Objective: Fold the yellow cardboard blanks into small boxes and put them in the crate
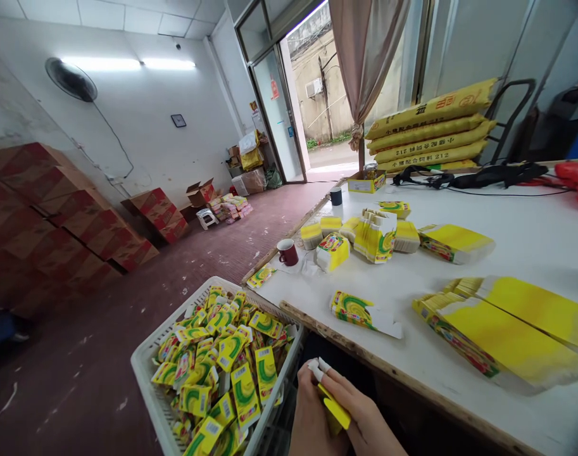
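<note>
Both my hands are at the bottom of the view, below the table edge, closed together on one small yellow carton [335, 410]. My left hand [312, 418] grips it from the left, with white tape on a fingertip. My right hand [369, 421] lies over it from the right. To their left stands a white plastic basket [146, 354] filled with several folded yellow and green cartons [222, 373]. On the white table [507, 247] above my hands lies a short stack of flat cartons [359, 311].
Long stacks of flat yellow cartons [507, 329] lie at the table's right. More bundles [378, 234], a red mug [287, 251] and a dark cup [336, 196] sit farther back. Yellow sacks [431, 133] are stacked behind. Red boxes [70, 221] line the left wall.
</note>
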Tool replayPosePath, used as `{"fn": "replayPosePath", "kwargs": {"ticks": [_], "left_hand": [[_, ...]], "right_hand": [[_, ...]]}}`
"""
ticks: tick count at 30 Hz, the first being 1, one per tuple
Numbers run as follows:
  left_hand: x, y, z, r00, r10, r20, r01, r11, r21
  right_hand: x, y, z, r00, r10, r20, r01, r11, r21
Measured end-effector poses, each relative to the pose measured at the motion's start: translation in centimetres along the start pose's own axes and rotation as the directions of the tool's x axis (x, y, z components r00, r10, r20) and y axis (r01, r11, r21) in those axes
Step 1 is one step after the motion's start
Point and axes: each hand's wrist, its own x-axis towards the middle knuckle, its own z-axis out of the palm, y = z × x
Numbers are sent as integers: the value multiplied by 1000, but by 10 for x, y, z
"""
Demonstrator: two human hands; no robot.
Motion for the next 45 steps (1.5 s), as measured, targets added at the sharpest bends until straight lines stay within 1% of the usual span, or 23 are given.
{"fn": "replayPosePath", "kwargs": {"ticks": [1, 2, 4, 6, 7, 10, 13, 15, 19, 21, 22, 23, 24, 25, 26, 27, 29, 31, 34, 36, 40, 42, 45], "left_hand": [[3, -1, -3, 1000, 28, 2, -28, 999, 37], [8, -1, -7, 998, 41, 42, -44, 996, 80], [17, 0, -19, 981, 14, 194, -48, 984, 170], [26, 0, -31, 944, -25, 330, -58, 969, 241], [30, 1, -36, 931, -34, 364, -68, 962, 263], [36, 4, -42, 920, -58, 387, -74, 945, 318], [37, 12, -41, 903, -89, 421, -66, 938, 340], [35, 16, -38, 907, -78, 415, -65, 945, 321], [32, 10, -34, 943, -74, 324, 8, 980, 199], [34, 1, -32, 964, -117, 238, 115, 993, 23], [37, -3, -32, 973, -160, 167, 181, 976, -118], [40, -7, -32, 970, -236, 57, 243, 927, -287], [44, -10, -32, 947, -319, -31, 270, 847, -458], [47, -11, -32, 894, -442, -72, 317, 737, -597], [49, -12, -32, 819, -571, -60, 387, 625, -677], [50, -12, -32, 745, -666, -42, 444, 542, -713], [50, -10, -30, 685, -729, 18, 524, 475, -707], [47, -7, -28, 669, -742, 49, 571, 471, -672], [45, -3, -25, 662, -746, 68, 603, 477, -639], [46, -2, -23, 669, -738, 89, 616, 483, -623], [49, -3, -19, 682, -719, 132, 631, 487, -604], [47, -5, -16, 680, -721, 134, 634, 486, -601], [41, -6, -12, 673, -725, 147, 650, 485, -585]], "right_hand": [[1, 3, 0, 999, -2, -46, 2, 1000, -1], [1, 5, -1, 996, 1, -93, -1, 1000, 1], [3, 6, -2, 993, 9, -122, -10, 1000, -8], [4, 2, -6, 998, 17, -53, -19, 999, -35], [5, -1, -9, 1000, 28, -7, -28, 998, -50], [9, -17, -23, 993, 78, 92, -69, 993, -98], [11, -31, -37, 983, 113, 146, -94, 986, -135], [11, -35, -37, 982, 124, 142, -106, 986, -129], [7, -27, -19, 993, 114, 38, -112, 992, -54], [8, -21, -13, 995, 95, -14, -95, 995, 17], [9, -20, -14, 996, 83, -44, -81, 996, 44], [12, -19, -17, 994, 68, -80, -63, 996, 61], [15, -19, -23, 990, 60, -128, -56, 998, 36], [19, -18, -32, 983, 55, -176, -59, 998, -19], [22, -17, -42, 971, 67, -231, -90, 992, -93], [25, -16, -53, 952, 83, -296, -138, 975, -172], [30, -11, -76, 891, 76, -447, -243, 913, -329], [35, -6, -95, 845, 38, -533, -320, 834, -449], [48, -2, -113, 814, 60, -578, -448, 698, -558], [62, 1, -118, 809, 109, -578, -509, 624, -594], [90, 12, -115, 794, 182, -580, -572, 547, -611], [98, 19, -112, 782, 218, -583, -601, 510, -616], [99, 28, -110, 774, 250, -582, -622, 476, -622]]}}
